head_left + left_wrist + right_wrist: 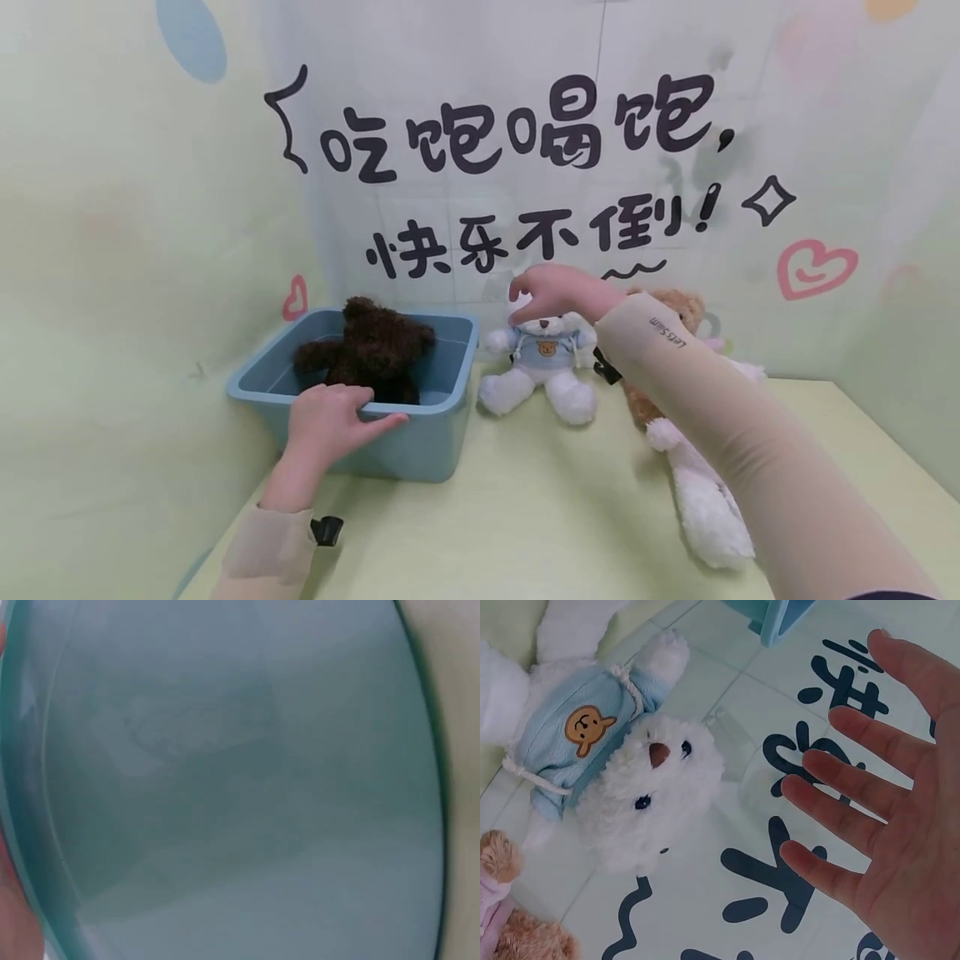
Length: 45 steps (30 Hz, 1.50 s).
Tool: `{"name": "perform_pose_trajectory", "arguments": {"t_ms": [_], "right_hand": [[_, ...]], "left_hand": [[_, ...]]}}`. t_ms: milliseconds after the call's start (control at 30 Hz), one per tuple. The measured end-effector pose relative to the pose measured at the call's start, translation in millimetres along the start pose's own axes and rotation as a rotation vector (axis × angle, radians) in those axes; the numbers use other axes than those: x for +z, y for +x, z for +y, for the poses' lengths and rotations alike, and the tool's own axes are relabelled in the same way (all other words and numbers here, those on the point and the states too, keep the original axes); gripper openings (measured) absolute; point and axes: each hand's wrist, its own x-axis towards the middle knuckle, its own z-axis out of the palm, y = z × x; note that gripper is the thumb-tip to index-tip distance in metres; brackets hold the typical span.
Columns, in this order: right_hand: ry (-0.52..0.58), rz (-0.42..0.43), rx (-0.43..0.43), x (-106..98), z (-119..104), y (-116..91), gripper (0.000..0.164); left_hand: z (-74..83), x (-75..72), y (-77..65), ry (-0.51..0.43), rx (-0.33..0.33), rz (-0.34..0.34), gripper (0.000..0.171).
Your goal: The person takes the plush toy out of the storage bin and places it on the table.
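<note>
My left hand (pixel 330 423) grips the near rim of a blue plastic tub (pixel 416 446), fingers over the edge and thumb along the outside. Inside the tub sits a dark brown teddy bear (pixel 382 342). The tub's outer wall (pixel 247 780) fills most of the left wrist view. My right hand (pixel 558 290) is in front of the white teddy bear's head, hiding part of it in the head view. In the right wrist view that hand (pixel 900 787) has its fingers spread, holding nothing, beside the white teddy bear (pixel 652 787) in its light blue top.
On the right, partly behind my right sleeve (pixel 720 425), is a light brown teddy bear (pixel 678 308). A white fluffy plush (pixel 708 508) lies nearer on the pale table (pixel 540 508). A wall with black lettering (pixel 525 133) stands close behind the toys.
</note>
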Motion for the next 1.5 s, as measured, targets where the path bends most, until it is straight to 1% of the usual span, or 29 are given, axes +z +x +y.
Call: {"name": "perform_pose_trajectory", "arguments": {"t_ms": [100,167,233,300,400,467,533,600,767,833,900,1033,1200,1300,1367,1500], "right_hand": [[0.0,0.008,-0.008,1.6,-8.1,8.2,0.044],[0.007,0.022,-0.022,3.1,-13.3,14.0,0.043],[0.014,0.055,-0.043,4.5,-18.6,20.2,0.044],[0.028,0.101,-0.062,5.6,-24.9,26.4,0.044],[0.051,0.203,-0.113,6.2,-36.8,37.3,0.044],[0.077,0.262,-0.152,6.2,-46.5,45.5,0.043],[0.095,0.303,-0.188,5.7,-57.0,54.5,0.043],[0.123,0.311,-0.209,4.7,-68.1,63.6,0.041],[0.215,0.246,-0.221,-1.5,-93.3,83.9,0.036],[0.233,0.233,-0.232,-2.7,-102.1,91.4,0.032],[0.227,0.243,-0.254,-1.7,-109.7,99.2,0.029],[0.175,0.297,-0.274,5.3,-123.4,114.0,0.024],[0.119,0.379,-0.275,18.9,-135.7,128.8,0.018],[0.083,0.427,-0.265,28.8,-140.5,136.8,0.014],[0.079,0.465,-0.258,35.1,-143.4,141.2,0.013],[0.069,0.541,-0.231,47.1,-148.3,151.1,0.015]], "left_hand": [[-2.6,-6.9,-4.9,-0.011,-0.02,-0.025,0.06],[-3.4,-12.1,-6.5,-0.031,-0.056,-0.072,0.06],[-3.9,-17.2,-6.1,-0.056,-0.099,-0.136,0.06],[-4.2,-21.5,-4.5,-0.08,-0.143,-0.213,0.06],[-4.6,-26.3,-1.3,-0.103,-0.194,-0.318,0.062],[-4.8,-28.7,-0.1,-0.111,-0.216,-0.365,0.063],[-4.5,-30.8,0.4,-0.116,-0.227,-0.393,0.063],[-3.8,-32.6,0.7,-0.12,-0.229,-0.404,0.063],[-2.6,-33.9,2.7,-0.137,-0.223,-0.407,0.062],[-2.3,-33.9,3.3,-0.145,-0.225,-0.41,0.062],[-1.7,-34.2,3.5,-0.153,-0.227,-0.414,0.062],[-0.2,-33.0,2.8,-0.156,-0.232,-0.41,0.063],[2.1,-30.8,2.4,-0.155,-0.224,-0.396,0.063],[3.0,-30.3,2.7,-0.157,-0.218,-0.392,0.062],[3.5,-30.3,3.3,-0.157,-0.217,-0.389,0.062],[3.3,-31.5,4.0,-0.153,-0.219,-0.393,0.063]]}}
